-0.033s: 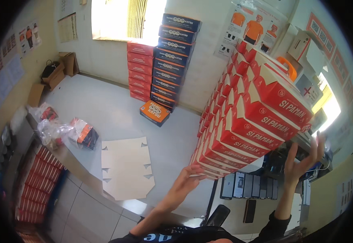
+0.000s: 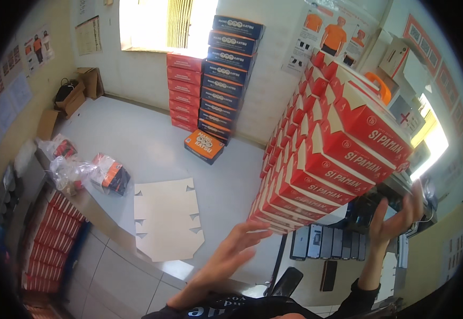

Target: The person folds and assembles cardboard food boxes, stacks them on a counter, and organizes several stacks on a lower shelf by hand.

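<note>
A tall stack of folded red-and-white food boxes [image 2: 343, 154] stands on the right of the table, several layers high and leaning in this view. My left hand [image 2: 236, 250] is at the stack's lower near corner, fingers stretched out and apart; whether the fingertips touch the lowest boxes I cannot tell. To the right of the stack my right hand [image 2: 396, 220] is raised, palm up, its fingers spread and holding nothing. Left of my left hand, a flat unfolded box blank [image 2: 168, 220], plain pale side up with notched edges, lies at the table's near edge.
Against the wall rise stacks of dark blue boxes [image 2: 223, 72] and red boxes [image 2: 183, 93], with an orange-topped box [image 2: 205, 144] in front. A plastic-wrapped bundle [image 2: 112, 173] lies at left. Several phone-like devices [image 2: 327, 243] line the lower right counter; flat red cartons [image 2: 53, 242] fill a shelf below left.
My left hand's fingers have loosened and spread at the stack's lower corner. My right hand has shifted slightly left. The boxes stand as before.
</note>
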`<state>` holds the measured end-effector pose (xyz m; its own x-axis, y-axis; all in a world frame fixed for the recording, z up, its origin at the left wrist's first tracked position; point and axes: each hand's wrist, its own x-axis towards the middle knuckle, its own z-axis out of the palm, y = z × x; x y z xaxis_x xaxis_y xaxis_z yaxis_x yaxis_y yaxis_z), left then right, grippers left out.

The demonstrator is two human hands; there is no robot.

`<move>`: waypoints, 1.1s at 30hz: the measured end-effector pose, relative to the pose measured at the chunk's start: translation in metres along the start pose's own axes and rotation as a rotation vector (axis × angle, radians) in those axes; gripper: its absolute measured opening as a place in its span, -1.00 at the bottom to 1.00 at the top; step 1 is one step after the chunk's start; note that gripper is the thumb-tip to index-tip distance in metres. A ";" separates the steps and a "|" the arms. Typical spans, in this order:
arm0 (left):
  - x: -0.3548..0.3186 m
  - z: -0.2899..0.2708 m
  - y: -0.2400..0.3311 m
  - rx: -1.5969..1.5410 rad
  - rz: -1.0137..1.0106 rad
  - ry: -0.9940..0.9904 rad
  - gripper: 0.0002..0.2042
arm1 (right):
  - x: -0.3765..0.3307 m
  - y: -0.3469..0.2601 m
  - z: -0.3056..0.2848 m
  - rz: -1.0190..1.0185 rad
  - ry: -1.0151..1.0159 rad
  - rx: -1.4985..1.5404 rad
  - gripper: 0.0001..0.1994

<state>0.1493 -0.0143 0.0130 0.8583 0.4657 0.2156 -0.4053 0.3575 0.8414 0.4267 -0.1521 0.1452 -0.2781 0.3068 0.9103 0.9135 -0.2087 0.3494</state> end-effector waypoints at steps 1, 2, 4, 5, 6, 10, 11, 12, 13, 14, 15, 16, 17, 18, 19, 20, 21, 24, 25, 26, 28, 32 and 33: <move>-0.023 0.007 0.034 0.185 0.192 -0.040 -0.45 | -0.012 -0.013 0.003 -0.047 0.034 0.125 -0.55; -0.034 0.006 0.054 0.351 0.383 -0.113 -0.51 | -0.020 -0.023 -0.002 -0.101 0.060 0.218 -0.56; -0.142 0.000 0.017 -0.256 0.177 0.089 -0.66 | -0.038 -0.051 0.004 -0.096 -0.017 0.473 -0.57; -0.133 0.016 0.034 -0.338 0.270 0.067 -0.68 | -0.047 -0.072 0.012 -0.041 -0.015 0.583 -0.60; -0.097 0.037 0.065 -0.308 0.429 0.004 -0.69 | -0.061 -0.091 0.018 0.018 -0.068 0.699 -0.61; -0.061 0.061 0.100 -0.442 0.521 -0.024 -0.75 | -0.120 -0.170 0.037 0.398 -0.434 1.001 -0.71; -0.055 0.061 0.108 -0.468 0.521 -0.021 -0.77 | -0.132 -0.195 0.042 0.510 -0.502 1.089 -0.67; -0.048 0.059 0.115 -0.482 0.529 -0.019 -0.78 | -0.135 -0.211 0.049 0.528 -0.582 1.129 -0.65; -0.041 0.056 0.117 -0.499 0.534 0.003 -0.79 | -0.140 -0.229 0.055 0.540 -0.590 1.135 -0.65; -0.037 0.051 0.121 -0.494 0.545 0.018 -0.81 | -0.144 -0.245 0.067 0.575 -0.759 1.156 -0.64; -0.029 0.041 0.125 -0.469 0.563 0.023 -0.82 | -0.149 -0.256 0.082 0.608 -0.930 1.173 -0.63; -0.024 0.029 0.130 -0.430 0.589 0.031 -0.83 | -0.151 -0.267 0.102 0.618 -0.918 1.187 -0.63; -0.015 0.004 0.131 -0.329 0.644 -0.012 -0.82 | -0.151 -0.278 0.124 0.649 -0.959 1.189 -0.60; -0.006 -0.020 0.132 -0.230 0.705 -0.057 -0.80 | -0.152 -0.289 0.152 0.670 -0.988 1.189 -0.57; 0.001 -0.062 0.136 -0.142 0.659 -0.235 -0.71 | -0.161 -0.298 0.182 0.783 -0.909 1.223 -0.57; 0.023 -0.101 0.127 -0.053 0.649 -0.249 -0.65 | -0.188 -0.298 0.218 0.930 -0.833 1.209 -0.57; 0.039 -0.126 0.129 0.100 0.661 -0.136 -0.57 | -0.202 -0.300 0.255 1.035 -0.742 1.175 -0.57; 0.095 -0.213 0.147 0.397 0.533 0.302 -0.37 | -0.239 -0.286 0.380 1.272 -0.489 1.014 -0.52; 0.116 -0.250 0.151 0.406 0.442 0.381 -0.37 | -0.239 -0.274 0.417 1.377 -0.410 0.954 -0.50; 0.136 -0.287 0.148 0.415 0.349 0.459 -0.36 | -0.233 -0.261 0.447 1.487 -0.361 0.919 -0.48; 0.166 -0.362 0.128 0.533 0.325 0.520 -0.36 | -0.216 -0.247 0.496 1.691 -0.317 0.939 -0.44; 0.233 -0.414 0.142 1.014 0.396 0.561 -0.37 | -0.200 -0.234 0.557 1.922 -0.288 1.101 -0.35; 0.250 -0.420 0.149 1.014 0.406 0.554 -0.37 | -0.200 -0.234 0.564 1.950 -0.295 1.137 -0.32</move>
<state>0.1716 0.4954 -0.0159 0.3759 0.7665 0.5207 0.0287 -0.5713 0.8203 0.4364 0.3594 -0.2442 0.8031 0.5599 -0.2037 -0.2972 0.0800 -0.9515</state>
